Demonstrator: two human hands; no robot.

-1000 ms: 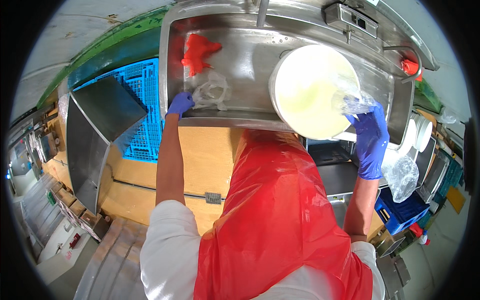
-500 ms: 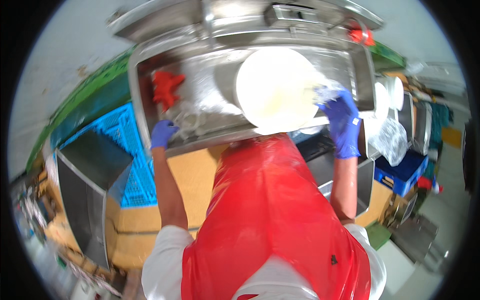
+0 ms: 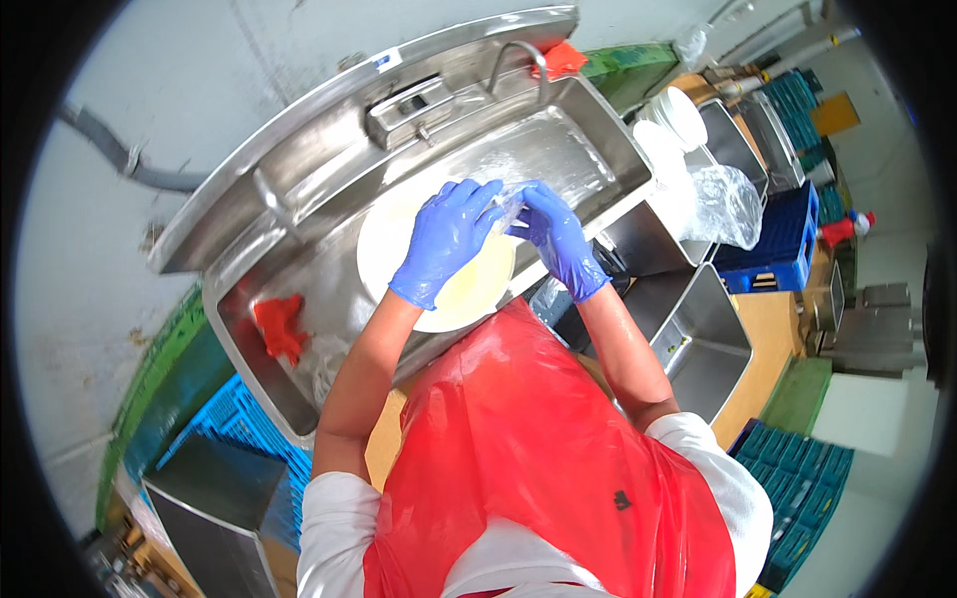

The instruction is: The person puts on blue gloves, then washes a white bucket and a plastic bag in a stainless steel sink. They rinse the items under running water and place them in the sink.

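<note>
Both of my hands wear blue gloves and meet above a large round white tub [image 3: 376, 244]. Pale yellowish contents show in the tub, though glare hides much of it. My left hand [image 3: 451, 237] reaches over the tub's middle, its bent fingers at a piece of clear crumpled plastic [image 3: 509, 205]. From the other side my right hand [image 3: 560, 244] grips the same plastic between thumb and fingers, above the tub's right rim. The tub sits in a long stainless steel sink [image 3: 329, 274].
A red cloth-like item [image 3: 281, 327] lies in the sink's left end. A faucet [image 3: 520, 50] and another red item [image 3: 560, 61] are at the back. White containers [image 3: 681, 120], a clear plastic bag [image 3: 726, 204] and a blue crate [image 3: 773, 239] stand right; a blue basket [image 3: 234, 414] is lower left.
My left hand has left the sink's near left edge and come over the tub to the plastic. My right hand has moved inward with the plastic. The whole view has turned.
</note>
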